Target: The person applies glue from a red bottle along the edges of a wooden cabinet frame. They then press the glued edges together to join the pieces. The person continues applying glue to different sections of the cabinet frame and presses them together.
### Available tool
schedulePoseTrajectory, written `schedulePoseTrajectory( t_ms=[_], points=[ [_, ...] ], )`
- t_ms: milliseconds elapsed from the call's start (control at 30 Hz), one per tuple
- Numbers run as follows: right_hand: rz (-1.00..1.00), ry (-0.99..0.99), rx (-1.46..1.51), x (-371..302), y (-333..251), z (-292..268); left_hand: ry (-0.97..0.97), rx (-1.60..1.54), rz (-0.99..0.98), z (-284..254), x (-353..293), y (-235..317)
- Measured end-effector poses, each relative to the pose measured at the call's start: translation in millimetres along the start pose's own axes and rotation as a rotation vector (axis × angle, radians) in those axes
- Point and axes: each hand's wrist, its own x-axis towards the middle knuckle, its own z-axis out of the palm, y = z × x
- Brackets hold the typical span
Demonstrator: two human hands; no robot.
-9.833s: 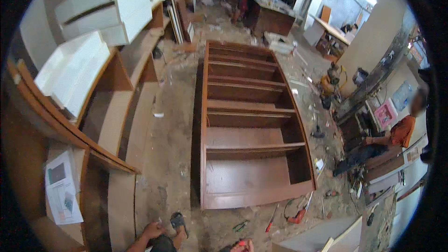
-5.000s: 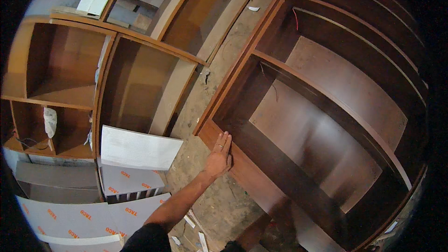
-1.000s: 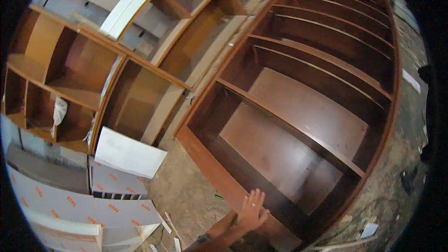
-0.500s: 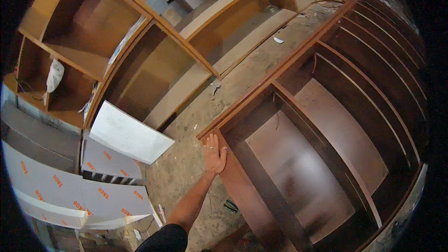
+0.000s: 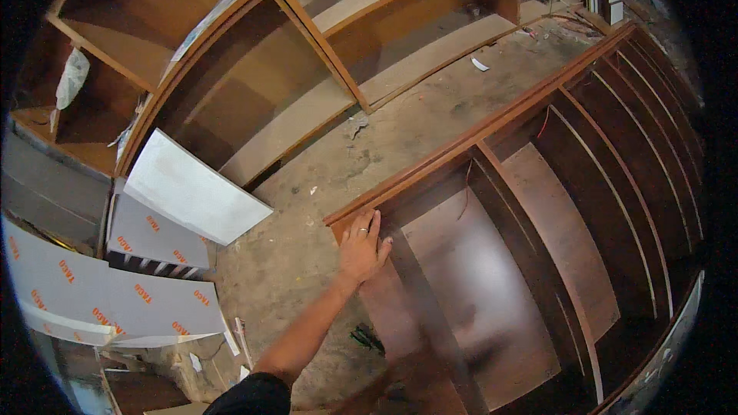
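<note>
My left hand (image 5: 361, 257) lies against the near left corner of a large dark brown wooden cabinet (image 5: 453, 142). Its fingers are stretched out and wear a ring; the fingertips reach the top of the end panel (image 5: 388, 303), with the thumb at the inner side. The cabinet has several dividers and deep compartments, with shiny brown panels (image 5: 500, 300) inside. A thin reddish cord (image 5: 467, 192) hangs in one compartment. My right hand does not show.
Lighter brown open shelving (image 5: 292, 131) stands along the far left. A white board (image 5: 196, 188) leans there, beside grey printed panels (image 5: 161, 303). On the concrete floor (image 5: 307, 261) lie a small dark green tool (image 5: 367, 338) and a white scrap (image 5: 480, 64).
The view has shifted, so the far shelving sits differently in it. My left hand stays at the cabinet corner, with its fingers now slightly farther right on the panel's top.
</note>
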Motion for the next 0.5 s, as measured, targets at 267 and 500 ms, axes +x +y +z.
schedulePoseTrajectory(
  t_ms=[267,500],
  points=[
    [-0.031,0.006,-0.057,20.4,13.6,4.5,-0.081,0.002,-0.022,1.0,-4.3,-6.4],
    [-0.147,0.105,-0.155,27.2,34.9,19.3,-0.111,0.09,0.239,8.1,65.9,18.5]
  ],
)
